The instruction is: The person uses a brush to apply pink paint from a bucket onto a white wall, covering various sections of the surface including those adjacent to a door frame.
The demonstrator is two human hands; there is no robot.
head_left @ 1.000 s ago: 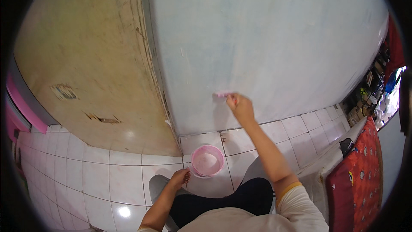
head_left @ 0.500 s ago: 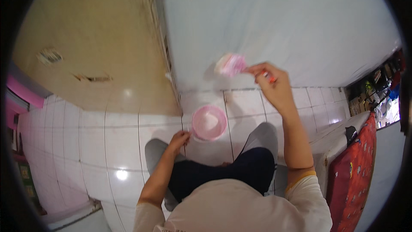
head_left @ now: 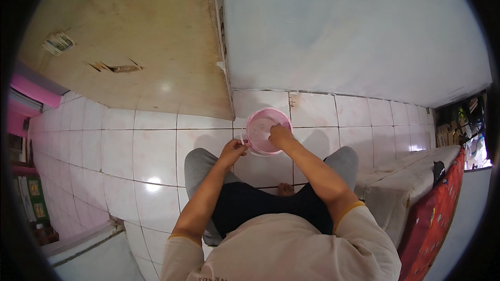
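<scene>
Bent closely together, the fingers of the left hand pinch a thin white curved strip, which looks like a handle, at the left side of a round pink plastic bucket. The right hand reaches over the near right part of the rim, and its fingers point down into the bucket. They seem curled, but the back of the hand hides them, so I cannot tell how far they are closed, nor what they hold.

The bucket stands on a floor of glossy white square tiles, in front of the person and between the two knees. Its inside is pale pink, with a whitish patch at the bottom.

On the far side, to the right, rises a smooth pale blue-grey wall. On the far left stands a large yellowish-brown wooden panel with a splintered hole in its surface; its right edge meets the floor near the bucket. One bare foot shows on the near side of the bucket. At the right lies a beige padded block, and just beside it a red patterned cloth-covered pad.
</scene>
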